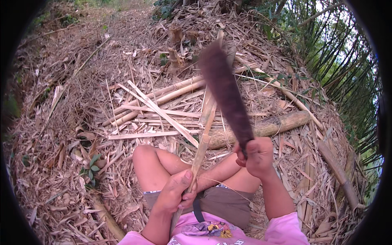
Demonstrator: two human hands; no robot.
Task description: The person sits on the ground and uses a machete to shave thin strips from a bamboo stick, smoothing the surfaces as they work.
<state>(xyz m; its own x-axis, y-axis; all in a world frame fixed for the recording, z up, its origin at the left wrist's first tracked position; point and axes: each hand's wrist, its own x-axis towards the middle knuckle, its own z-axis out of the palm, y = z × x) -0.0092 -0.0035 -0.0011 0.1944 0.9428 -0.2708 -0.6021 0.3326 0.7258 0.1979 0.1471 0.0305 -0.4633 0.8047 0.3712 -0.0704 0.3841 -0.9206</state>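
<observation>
My left hand (178,191) is wrapped round a split bamboo strip (200,155), which slants up and away from my lap. In my right hand (258,156) is a machete (226,85), raised with its dark broad blade pointing up and to the left; the blade's end is smeared by motion. The blade passes in front of the far part of the strip in this view, and I cannot tell whether they touch. Beyond my crossed legs a thick bamboo pole (265,127) lies across the ground, right behind the strip.
Split bamboo slats (157,108) lie in a loose pile ahead, beside long thin poles (163,96). Cut stumps (174,57) stand farther back. Another pole (338,171) lies at the right. Dry leaves cover the ground, and bamboo stems (351,61) grow at the far right.
</observation>
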